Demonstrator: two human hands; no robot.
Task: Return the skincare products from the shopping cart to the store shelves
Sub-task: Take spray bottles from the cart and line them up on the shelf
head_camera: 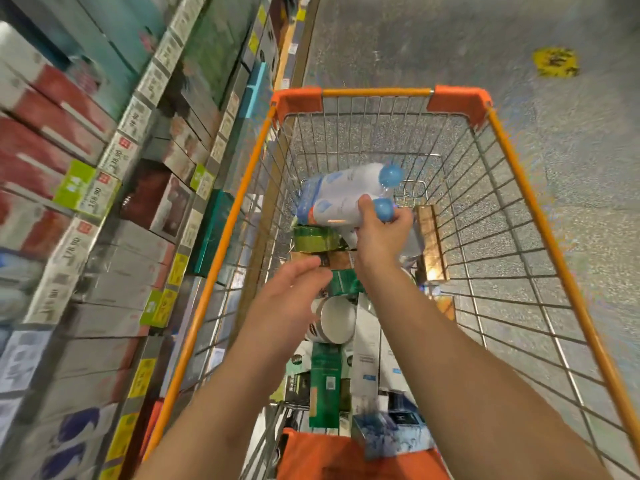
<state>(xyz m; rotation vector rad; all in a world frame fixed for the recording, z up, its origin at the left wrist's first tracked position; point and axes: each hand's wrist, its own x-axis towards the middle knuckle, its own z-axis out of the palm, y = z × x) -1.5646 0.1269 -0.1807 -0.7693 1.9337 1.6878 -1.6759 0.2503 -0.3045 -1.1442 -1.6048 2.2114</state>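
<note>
Fingers (pixel 403 216) of the right hand (pixel 381 237) grip what looks like a twin-pack of blue-capped bottles (pixel 343 199) over the cart (pixel 377 92); left hand (pixel 294 289) open, beside shelves (pixel 114 161).

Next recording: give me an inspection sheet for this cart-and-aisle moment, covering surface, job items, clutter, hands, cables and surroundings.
Surface: wire shopping cart with orange rim; speckled floor shows through the mesh.
Job's things: twin pack of white bottles with blue caps, lifted above the cart's contents; green boxes, a round tin, a white jar and pale cartons lie below.
Clutter: nothing seen.
Hands: right hand grips the twin pack near the caps; left hand open, reaching toward it, holding nothing.
Cables: nothing seen.
Surroundings: store shelves of boxed products with price tags on the left; yellow floor marker ahead.
</note>
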